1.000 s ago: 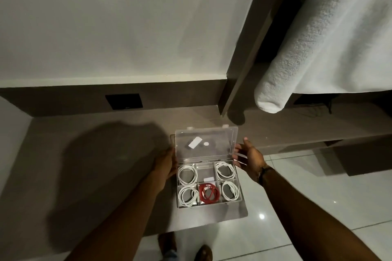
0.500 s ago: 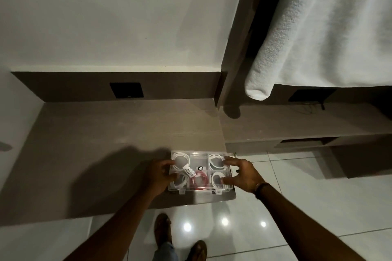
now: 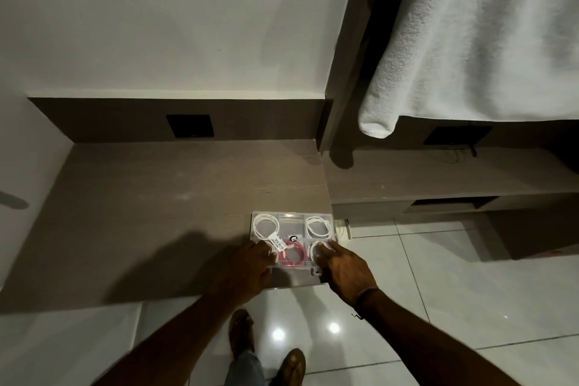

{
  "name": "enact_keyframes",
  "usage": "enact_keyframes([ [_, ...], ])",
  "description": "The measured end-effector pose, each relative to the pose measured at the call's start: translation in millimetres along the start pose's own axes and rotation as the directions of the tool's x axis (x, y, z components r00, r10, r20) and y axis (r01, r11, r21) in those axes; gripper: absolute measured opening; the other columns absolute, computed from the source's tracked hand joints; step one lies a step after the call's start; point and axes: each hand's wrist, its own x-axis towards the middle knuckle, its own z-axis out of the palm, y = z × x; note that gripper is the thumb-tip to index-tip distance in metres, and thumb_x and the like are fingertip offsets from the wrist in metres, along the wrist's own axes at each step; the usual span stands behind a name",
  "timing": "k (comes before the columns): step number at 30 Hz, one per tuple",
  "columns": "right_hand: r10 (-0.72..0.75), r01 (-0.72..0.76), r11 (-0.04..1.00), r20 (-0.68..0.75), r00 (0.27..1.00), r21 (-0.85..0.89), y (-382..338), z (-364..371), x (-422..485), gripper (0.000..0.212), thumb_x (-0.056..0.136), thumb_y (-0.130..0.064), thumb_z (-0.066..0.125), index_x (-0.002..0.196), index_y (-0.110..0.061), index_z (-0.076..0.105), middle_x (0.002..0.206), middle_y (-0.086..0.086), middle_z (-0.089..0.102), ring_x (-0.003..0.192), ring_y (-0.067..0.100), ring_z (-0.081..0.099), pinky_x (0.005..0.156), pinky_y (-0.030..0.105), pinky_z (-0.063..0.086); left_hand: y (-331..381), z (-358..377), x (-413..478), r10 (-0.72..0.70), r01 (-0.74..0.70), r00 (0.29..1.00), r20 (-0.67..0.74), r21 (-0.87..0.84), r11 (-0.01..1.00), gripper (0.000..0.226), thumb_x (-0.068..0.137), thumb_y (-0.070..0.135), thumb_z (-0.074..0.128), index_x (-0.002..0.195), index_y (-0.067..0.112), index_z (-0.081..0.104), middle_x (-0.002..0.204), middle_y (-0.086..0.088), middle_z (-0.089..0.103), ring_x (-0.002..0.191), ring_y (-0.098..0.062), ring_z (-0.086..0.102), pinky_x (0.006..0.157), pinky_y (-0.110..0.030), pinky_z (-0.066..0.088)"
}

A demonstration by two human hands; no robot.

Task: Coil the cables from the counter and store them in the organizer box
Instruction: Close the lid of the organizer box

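Observation:
A clear plastic organizer box point(image 3: 293, 222) lies on the brown counter point(image 3: 156, 204) at its front right corner, its lid down. Through the lid I see coiled white cables point(image 3: 265, 225) in the corner compartments and a red coiled cable point(image 3: 293, 255) in the front middle one. My left hand point(image 3: 247, 269) presses on the box's front left corner. My right hand point(image 3: 341, 266) presses on the front right corner, fingers on the lid. Both hands hide the box's front edge.
A white towel point(image 3: 470, 41) hangs at the upper right, above a lower shelf point(image 3: 438, 178). A black wall socket point(image 3: 190, 125) sits in the counter's back panel. Glossy floor tiles point(image 3: 438, 291) and my feet point(image 3: 266, 351) lie below the counter edge.
The lid stood upright a second ago and now lies shut on the box. Both hands moved from the box's sides onto its front corners.

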Motion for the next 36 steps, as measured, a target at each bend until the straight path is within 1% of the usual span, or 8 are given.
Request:
enact_keyframes([
  [3, 0.083, -0.083, 0.997, 0.015, 0.996, 0.008, -5, -2, 2, 0.047, 0.093, -0.028, 0.059, 0.138, -0.024, 0.046, 0.144, 0.003, 0.059, 0.131, 0.023, 0.059, 0.088, 0.036, 0.059, 3, 2, 7, 0.060, -0.059, 0.996, 0.071, -0.010, 0.998, 0.023, 0.095, 0.009, 0.052, 0.114, -0.003, 0.060, 0.120, -0.024, 0.062, 0.111, -0.035, 0.061, 0.097, -0.034, 0.043],
  [5, 0.117, -0.117, 0.993, 0.016, 0.993, -0.001, -10, -1, 3, 0.047, 0.092, -0.032, 0.064, 0.135, -0.023, 0.048, 0.141, 0.006, 0.060, 0.118, 0.026, 0.068, 0.083, 0.036, 0.061, 4, 5, 13, 0.114, -0.133, 0.977, 0.180, 0.100, 0.986, 0.035, 0.101, 0.011, 0.041, 0.131, -0.003, 0.051, 0.141, -0.023, 0.050, 0.134, -0.034, 0.046, 0.113, -0.039, 0.036],
  [8, 0.081, -0.083, 0.994, -0.026, 0.996, -0.076, -14, 0, 1, 0.047, 0.083, -0.035, 0.075, 0.125, -0.019, 0.060, 0.124, 0.008, 0.069, 0.096, 0.027, 0.075, 0.067, 0.036, 0.063, 14, -9, 8, 0.049, -0.068, 0.982, 0.183, 0.096, 0.993, 0.032, 0.067, 0.040, 0.083, 0.096, 0.026, 0.078, 0.106, 0.005, 0.076, 0.096, -0.012, 0.072, 0.082, -0.022, 0.055],
  [10, 0.048, -0.054, 0.990, -0.051, 0.998, -0.131, -16, 1, -2, 0.050, 0.071, -0.035, 0.087, 0.113, -0.015, 0.070, 0.111, 0.008, 0.075, 0.087, 0.027, 0.078, 0.055, 0.033, 0.063, 17, -2, 4, 0.063, -0.082, 0.991, 0.117, 0.162, 0.983, 0.033, 0.050, 0.040, 0.093, 0.078, 0.029, 0.079, 0.089, 0.010, 0.078, 0.075, -0.008, 0.073, 0.063, -0.020, 0.057],
  [14, -0.009, -0.005, 0.987, -0.091, 0.996, -0.159, -19, 2, -4, 0.050, 0.060, -0.029, 0.095, 0.103, -0.012, 0.076, 0.109, 0.007, 0.076, 0.099, 0.031, 0.077, 0.049, 0.035, 0.062, 10, 11, 3, 0.061, -0.062, 0.998, 0.013, 0.247, 0.967, 0.032, 0.060, 0.026, 0.089, 0.089, 0.022, 0.078, 0.099, 0.001, 0.077, 0.080, -0.018, 0.073, 0.060, -0.029, 0.060],
  [19, -0.011, -0.005, 0.981, -0.083, 0.996, -0.194, -24, -7, -1, 0.042, 0.053, -0.024, 0.096, 0.090, -0.011, 0.078, 0.098, 0.008, 0.076, 0.090, 0.029, 0.077, 0.036, 0.031, 0.052, 7, 17, 1, -0.019, 0.008, 0.999, 0.039, 0.263, 0.965, 0.043, 0.063, 0.025, 0.088, 0.102, 0.019, 0.074, 0.112, -0.003, 0.074, 0.089, -0.024, 0.072, 0.062, -0.035, 0.061],
  [32, -0.023, 0.008, 0.991, -0.110, 0.994, -0.135, -22, -8, 11, 0.034, 0.062, -0.024, 0.093, 0.090, -0.013, 0.077, 0.104, 0.006, 0.076, 0.094, 0.027, 0.077, 0.040, 0.032, 0.058, 15, 12, 1, -0.062, 0.059, 0.998, 0.013, 0.127, 0.990, 0.058, 0.045, 0.023, 0.099, 0.099, 0.015, 0.080, 0.105, -0.005, 0.078, 0.093, -0.023, 0.076, 0.064, -0.030, 0.064],
  [36, 0.014, -0.016, 0.999, -0.057, 0.998, -0.031, -13, -15, 53, 0.038, 0.090, -0.036, 0.071, 0.121, -0.015, 0.066, 0.127, 0.006, 0.071, 0.119, 0.027, 0.069, 0.066, 0.040, 0.064, 12, -36, 21, -0.193, 0.195, 0.978, -0.082, 0.029, 0.980, 0.018, 0.058, 0.066, 0.075, 0.072, 0.055, 0.074, 0.080, 0.040, 0.070, 0.074, 0.021, 0.065, 0.062, 0.001, 0.050],
])
